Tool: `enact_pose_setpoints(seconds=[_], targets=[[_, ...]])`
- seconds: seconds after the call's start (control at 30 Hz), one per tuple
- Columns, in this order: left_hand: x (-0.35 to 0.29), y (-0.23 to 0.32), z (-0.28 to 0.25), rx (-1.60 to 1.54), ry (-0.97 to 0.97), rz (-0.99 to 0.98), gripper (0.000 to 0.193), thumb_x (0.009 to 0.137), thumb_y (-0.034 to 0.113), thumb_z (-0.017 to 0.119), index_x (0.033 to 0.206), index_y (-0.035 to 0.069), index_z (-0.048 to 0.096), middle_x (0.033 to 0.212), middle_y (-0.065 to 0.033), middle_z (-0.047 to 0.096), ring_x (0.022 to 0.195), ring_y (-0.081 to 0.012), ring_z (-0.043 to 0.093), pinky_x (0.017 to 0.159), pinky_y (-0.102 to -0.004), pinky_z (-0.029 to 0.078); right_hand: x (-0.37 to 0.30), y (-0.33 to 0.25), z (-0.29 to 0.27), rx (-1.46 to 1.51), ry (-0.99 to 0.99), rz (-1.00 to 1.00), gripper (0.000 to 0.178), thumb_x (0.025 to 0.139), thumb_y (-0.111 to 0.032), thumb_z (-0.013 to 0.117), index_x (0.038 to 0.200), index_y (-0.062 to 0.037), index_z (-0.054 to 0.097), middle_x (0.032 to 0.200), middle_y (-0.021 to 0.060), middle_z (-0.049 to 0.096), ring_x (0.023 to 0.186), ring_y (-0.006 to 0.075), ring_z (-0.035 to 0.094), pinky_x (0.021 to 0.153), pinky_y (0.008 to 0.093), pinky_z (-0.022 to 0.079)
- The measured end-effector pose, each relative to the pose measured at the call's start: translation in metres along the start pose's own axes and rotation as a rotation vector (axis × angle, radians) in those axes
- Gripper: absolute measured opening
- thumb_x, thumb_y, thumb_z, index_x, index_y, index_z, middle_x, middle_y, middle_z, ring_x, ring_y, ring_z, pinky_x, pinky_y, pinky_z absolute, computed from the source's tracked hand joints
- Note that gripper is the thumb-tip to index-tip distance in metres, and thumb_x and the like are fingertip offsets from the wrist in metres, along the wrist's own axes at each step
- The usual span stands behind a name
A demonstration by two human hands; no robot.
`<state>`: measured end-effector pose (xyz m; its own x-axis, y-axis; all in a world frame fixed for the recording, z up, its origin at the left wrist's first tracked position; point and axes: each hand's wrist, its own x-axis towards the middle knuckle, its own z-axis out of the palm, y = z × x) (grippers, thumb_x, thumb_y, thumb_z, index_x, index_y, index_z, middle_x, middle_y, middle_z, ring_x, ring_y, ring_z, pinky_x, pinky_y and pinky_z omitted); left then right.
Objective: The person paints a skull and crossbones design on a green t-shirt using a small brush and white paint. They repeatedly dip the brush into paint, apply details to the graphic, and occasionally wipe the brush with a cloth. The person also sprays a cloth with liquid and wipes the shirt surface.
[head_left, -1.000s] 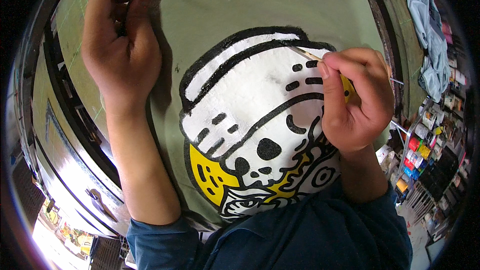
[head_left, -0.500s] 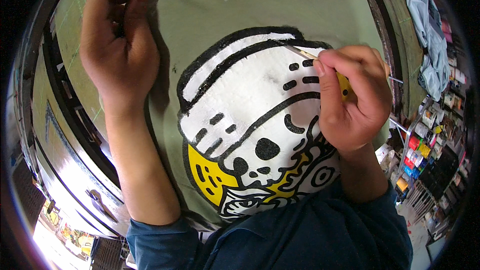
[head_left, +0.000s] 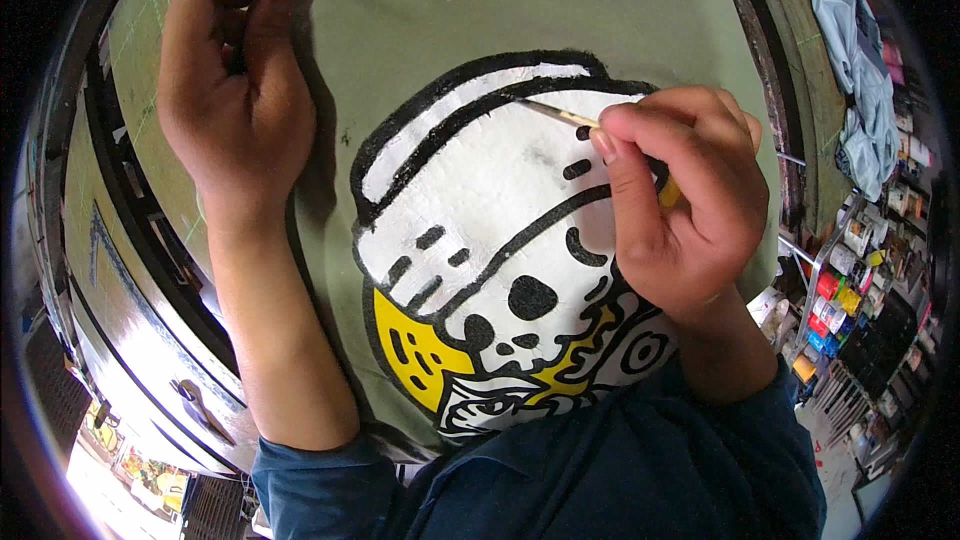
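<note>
My right hand [head_left: 695,190] pinches a thin paintbrush [head_left: 560,114] with a pale handle. Its dark tip touches the black curved line near the top of a painted skull [head_left: 530,210]. The skull is white with black outlines and yellow patches below, on olive-green fabric [head_left: 620,0] laid out in front of me. At the upper left, my left hand [head_left: 240,90] is closed on the edge of the fabric, thumb against fingers, where a fold rises. The brush's far end is hidden behind my right hand.
A light blue cloth [head_left: 850,70] hangs at the far right. Below it, several paint jars [head_left: 830,310] and a row of brushes [head_left: 845,405] sit on a crowded surface. A metal panel with a latch [head_left: 195,408] is at the lower left.
My right hand has moved a little to the left, and the brush tip has slid left along the black line. The left hand stays nearly still on the fabric edge.
</note>
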<state>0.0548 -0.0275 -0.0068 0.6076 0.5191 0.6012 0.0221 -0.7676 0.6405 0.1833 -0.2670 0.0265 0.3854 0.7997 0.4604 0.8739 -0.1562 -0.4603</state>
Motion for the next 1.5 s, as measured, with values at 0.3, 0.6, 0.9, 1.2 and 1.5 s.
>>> enact_pose_setpoints(seconds=[0.3, 0.6, 0.9, 1.2, 1.5], targets=[[-0.003, -0.004, -0.002, -0.039, 0.044, -0.146, 0.012, 0.093, -0.004, 0.062, 0.104, -0.001, 0.059, 0.091, -0.0031, 0.063, 0.084, -0.0071, 0.058, 0.076, -0.0199, 0.046, -0.005, 0.004, 0.008, -0.027, 0.106, -0.007, 0.012, 0.076, -0.005, 0.070, 0.085, -0.0123, 0.068, 0.076, 0.0000, 0.061, 0.069, 0.0174, 0.056, 0.071, 0.0332, 0.031], [-0.001, 0.003, 0.001, -0.018, -0.002, -0.068, 0.010, 0.093, -0.003, 0.062, 0.103, -0.001, 0.059, 0.089, -0.0022, 0.062, 0.083, -0.0062, 0.057, 0.075, -0.0188, 0.044, -0.008, 0.008, 0.004, -0.035, 0.110, 0.008, 0.016, 0.075, -0.001, 0.069, 0.087, -0.0109, 0.068, 0.076, -0.0006, 0.062, 0.070, 0.0157, 0.056, 0.072, 0.0318, 0.031], [0.000, 0.007, 0.002, 0.028, -0.016, -0.026, 0.012, 0.092, -0.008, 0.058, 0.101, -0.001, 0.058, 0.085, -0.0020, 0.060, 0.080, -0.0048, 0.060, 0.073, -0.0178, 0.047, -0.008, 0.010, 0.004, -0.033, 0.108, 0.004, 0.015, 0.074, -0.003, 0.069, 0.086, -0.0118, 0.067, 0.075, 0.0000, 0.061, 0.070, 0.0169, 0.055, 0.072, 0.0326, 0.031], [0.000, 0.003, 0.004, -0.061, 0.002, -0.033, 0.011, 0.092, -0.008, 0.059, 0.101, -0.001, 0.058, 0.085, -0.0015, 0.060, 0.078, -0.0037, 0.058, 0.071, -0.0169, 0.046, -0.008, 0.010, 0.003, -0.032, 0.110, 0.045, 0.014, 0.074, -0.002, 0.069, 0.085, -0.0113, 0.068, 0.076, 0.0000, 0.061, 0.070, 0.0162, 0.055, 0.072, 0.0322, 0.030], [0.001, 0.002, 0.000, 0.012, -0.036, -0.031, 0.011, 0.092, -0.007, 0.060, 0.101, -0.001, 0.058, 0.082, -0.0013, 0.061, 0.078, -0.0042, 0.059, 0.069, -0.0177, 0.046, -0.009, 0.011, 0.002, -0.028, 0.120, 0.054, 0.015, 0.075, -0.002, 0.069, 0.086, -0.0113, 0.068, 0.076, -0.0003, 0.062, 0.071, 0.0163, 0.056, 0.072, 0.0324, 0.031]])
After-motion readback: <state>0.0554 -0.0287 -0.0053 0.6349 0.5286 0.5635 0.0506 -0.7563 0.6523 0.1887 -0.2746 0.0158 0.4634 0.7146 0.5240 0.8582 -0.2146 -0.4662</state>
